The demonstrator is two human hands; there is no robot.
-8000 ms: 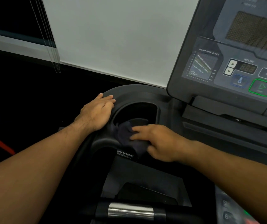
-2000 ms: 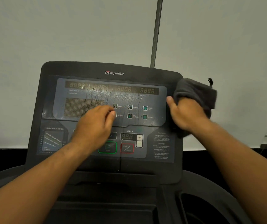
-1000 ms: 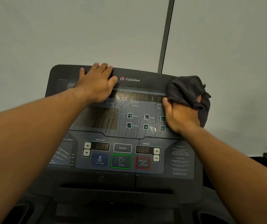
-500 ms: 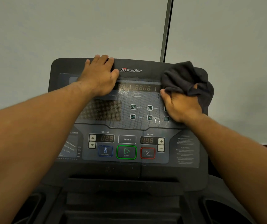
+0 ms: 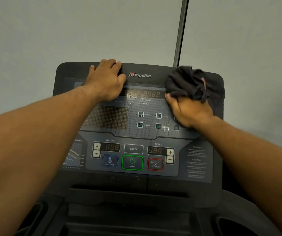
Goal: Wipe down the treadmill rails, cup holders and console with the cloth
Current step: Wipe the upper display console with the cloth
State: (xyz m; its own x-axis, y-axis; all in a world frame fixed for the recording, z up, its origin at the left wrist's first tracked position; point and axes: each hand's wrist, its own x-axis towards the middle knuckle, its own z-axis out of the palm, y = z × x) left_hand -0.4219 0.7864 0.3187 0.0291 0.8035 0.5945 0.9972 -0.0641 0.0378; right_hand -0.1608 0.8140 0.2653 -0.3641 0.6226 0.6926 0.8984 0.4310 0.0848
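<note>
Nearest the camera, two dark cup holders, the left cup holder and the right cup holder, are sitting at the bottom corners below the console. Both bare forearms are reaching up across its face. On the lower panel the green START button and the red STOP/PAUSE button are showing between the arms. Higher up, wet streaks are glistening on the display area. The right grip is bunching the dark cloth in curled fingers, pressing it to the console's upper right part. The left grip is holding the console's top edge, fingers hooking over it and thumb lying on the front. Beyond, a thin pole is running up the pale wall.
</note>
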